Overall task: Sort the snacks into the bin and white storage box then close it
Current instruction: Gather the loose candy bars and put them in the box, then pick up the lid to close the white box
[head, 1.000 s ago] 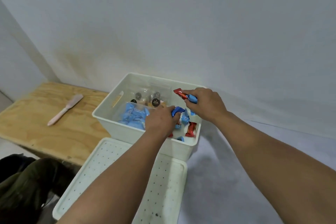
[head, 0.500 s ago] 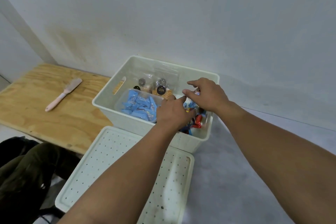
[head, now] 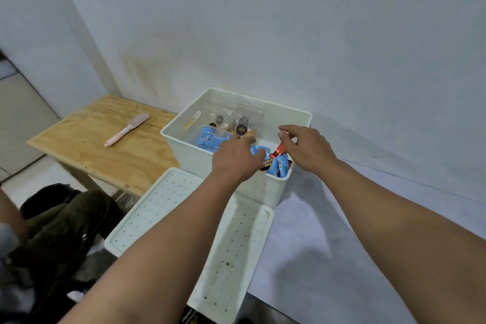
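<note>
Snacks (head: 276,163) sit heaped at the box's (head: 294,116) near right corner. Left hand (head: 234,159) grips a blue pack; right hand (head: 306,147) hovers, fingers loosely apart. Heaped wrappers could keep the lid (head: 147,218) from seating.

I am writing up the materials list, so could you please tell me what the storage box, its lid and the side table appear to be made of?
Storage box: looks like matte off-white moulded plastic, with a rolled rim and a cut-out handle slot.
Lid: seemingly the same plastic, its panel dotted with small holes inside a raised border.
Side table: probably unfinished plywood, with pale visible grain and a raw-looking edge.
</note>
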